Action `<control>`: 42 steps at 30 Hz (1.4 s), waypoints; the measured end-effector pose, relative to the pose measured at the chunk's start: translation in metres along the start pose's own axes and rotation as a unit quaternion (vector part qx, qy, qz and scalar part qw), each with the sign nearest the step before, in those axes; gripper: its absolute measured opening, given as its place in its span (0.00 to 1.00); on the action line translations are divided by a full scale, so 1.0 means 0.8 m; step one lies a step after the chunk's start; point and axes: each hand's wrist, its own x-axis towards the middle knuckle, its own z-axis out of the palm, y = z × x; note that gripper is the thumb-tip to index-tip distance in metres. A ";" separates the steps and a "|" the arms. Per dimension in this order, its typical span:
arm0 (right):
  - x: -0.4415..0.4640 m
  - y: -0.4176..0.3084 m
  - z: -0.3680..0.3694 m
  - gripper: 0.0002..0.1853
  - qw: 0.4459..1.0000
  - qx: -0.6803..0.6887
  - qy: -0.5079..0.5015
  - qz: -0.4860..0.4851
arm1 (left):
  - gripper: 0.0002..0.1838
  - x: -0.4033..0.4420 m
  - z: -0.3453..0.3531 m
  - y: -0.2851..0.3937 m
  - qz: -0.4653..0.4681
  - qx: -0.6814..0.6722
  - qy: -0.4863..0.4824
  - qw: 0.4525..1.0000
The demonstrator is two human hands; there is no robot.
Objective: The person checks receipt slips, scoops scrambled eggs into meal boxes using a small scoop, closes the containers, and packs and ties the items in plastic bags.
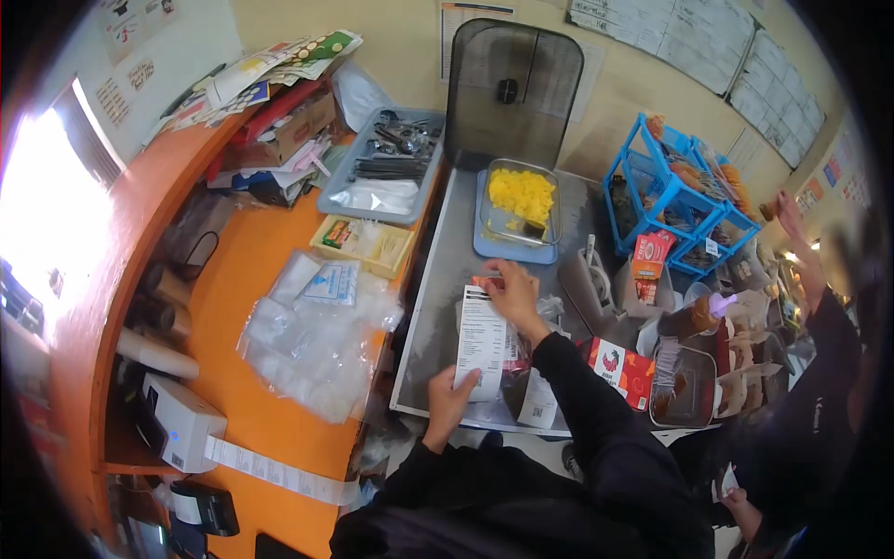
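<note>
A long white printed receipt (pixel 481 340) lies upright in front of me over the metal table. My left hand (pixel 449 402) is closed on its lower left edge, thumb on the paper. At the top right corner my right hand (pixel 515 296) is closed with bent fingers on the paper; the exact grip is partly hidden. Behind the receipt shows a clear plastic bag with red print (pixel 514 352), its contents unclear. A second printed slip (pixel 538 402) hangs near the table's front edge, below my right forearm.
Beyond my hands, a glass container (pixel 559 200) of yellow food sits on a blue tray. Blue baskets (pixel 613 210) and a red box (pixel 622 373) stand right. On the orange counter (pixel 219 340) are plastic bags and a printer (pixel 182 424). A co-worker's arm (pixel 808 252) reaches at far right.
</note>
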 end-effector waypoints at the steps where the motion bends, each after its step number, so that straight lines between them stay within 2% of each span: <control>1: 0.001 -0.001 0.001 0.17 1.000 0.004 0.008 -0.003 | 0.13 -0.001 0.001 -0.002 0.002 0.029 0.002 1.000; 4: 0.011 -0.017 -0.011 0.22 0.989 -0.044 -0.117 0.078 | 0.14 -0.004 0.002 -0.007 0.001 0.099 0.009 0.995; 6: 0.027 -0.037 -0.029 0.22 0.973 -0.020 -0.179 0.142 | 0.16 0.000 -0.004 -0.031 -0.010 0.124 0.008 0.992; 7: 0.036 -0.042 -0.030 0.21 0.961 -0.008 -0.216 0.172 | 0.16 0.003 -0.001 -0.046 0.003 0.070 0.015 0.997; 9: 0.068 0.069 0.044 0.21 0.962 0.039 -0.264 0.061 | 0.18 0.007 0.003 -0.045 0.043 0.098 0.033 0.994; 10: 0.071 0.052 0.035 0.21 0.938 0.157 -0.267 0.155 | 0.20 0.009 0.002 -0.049 0.067 0.144 0.052 0.986; 11: 0.077 0.021 0.008 0.25 0.877 0.188 -0.326 0.299 | 0.21 0.005 -0.002 -0.042 0.031 0.177 0.052 0.982; 12: 0.088 0.041 0.031 0.30 0.827 0.308 -0.325 0.340 | 0.22 0.000 -0.007 -0.032 0.031 0.227 0.049 0.972; 13: 0.089 0.032 0.035 0.32 0.920 0.146 -0.289 0.222 | 0.24 -0.009 -0.017 -0.042 0.039 0.213 0.051 0.975; 14: 0.086 0.006 0.025 0.32 0.968 0.032 -0.222 0.109 | 0.25 -0.019 -0.024 -0.051 0.053 0.196 0.048 0.978; 15: 0.084 -0.022 0.015 0.32 0.986 -0.106 -0.129 0.016 | 0.25 -0.033 -0.033 -0.054 0.083 0.230 0.099 0.965; 17: 0.045 -0.098 0.009 0.29 0.953 -0.265 0.088 -0.118 | 0.26 -0.083 -0.061 -0.062 0.142 0.295 0.190 0.925; 18: 0.027 -0.128 0.004 0.24 0.974 -0.128 0.079 -0.172 | 0.26 -0.107 -0.072 -0.061 0.104 0.242 0.303 0.916; 19: 0.005 -0.155 -0.001 0.20 0.973 0.013 0.065 -0.221 | 0.26 -0.135 -0.083 -0.060 0.066 0.185 0.411 0.890; 20: -0.023 -0.177 0.001 0.15 0.951 0.155 0.050 -0.261 | 0.29 -0.158 -0.110 -0.113 0.071 0.166 0.562 0.807; 21: -0.060 -0.194 0.009 0.12 0.950 0.211 -0.033 -0.229 | 0.31 -0.178 -0.141 -0.166 0.074 0.144 0.695 0.700; 23: -0.139 -0.230 0.019 0.06 0.917 0.297 -0.179 -0.198 | 0.32 -0.219 -0.177 -0.174 -0.083 0.283 0.817 0.495; 24: -0.171 -0.226 0.036 0.05 0.891 0.304 -0.252 -0.225 | 0.29 -0.234 -0.194 -0.184 -0.088 0.210 0.790 0.570; 26: -0.234 -0.209 0.074 0.07 0.835 0.311 -0.420 -0.173 | 0.23 -0.257 -0.219 -0.202 -0.090 0.060 0.705 0.700; 27: -0.255 -0.203 0.083 0.08 0.799 0.299 -0.497 -0.159 | 0.20 -0.263 -0.216 -0.201 -0.073 0.041 0.666 0.741; 29: -0.291 -0.179 0.108 0.13 0.783 0.291 -0.487 -0.254 | 0.14 -0.262 -0.197 -0.182 -0.032 0.000 0.575 0.817; 31: -0.305 -0.173 0.110 0.21 0.767 0.266 -0.487 -0.322 | 0.10 -0.262 -0.173 -0.141 -0.027 -0.074 0.537 0.840; 34: -0.307 -0.174 0.106 0.23 0.773 0.324 -0.432 -0.333 | 0.06 -0.272 -0.154 -0.112 -0.011 -0.199 0.495 0.846; 37: -0.302 -0.177 0.092 0.24 0.712 0.369 -0.579 -0.145 | 0.06 -0.282 -0.134 -0.058 0.003 -0.289 0.475 0.831; 40: -0.300 -0.181 0.082 0.24 0.723 0.335 -0.589 -0.137 | 0.09 -0.284 -0.135 -0.049 0.001 -0.311 0.444 0.840; 42: -0.298 -0.193 0.067 0.23 0.723 0.317 -0.590 -0.172 | 0.13 -0.280 -0.139 -0.051 -0.012 -0.310 0.417 0.854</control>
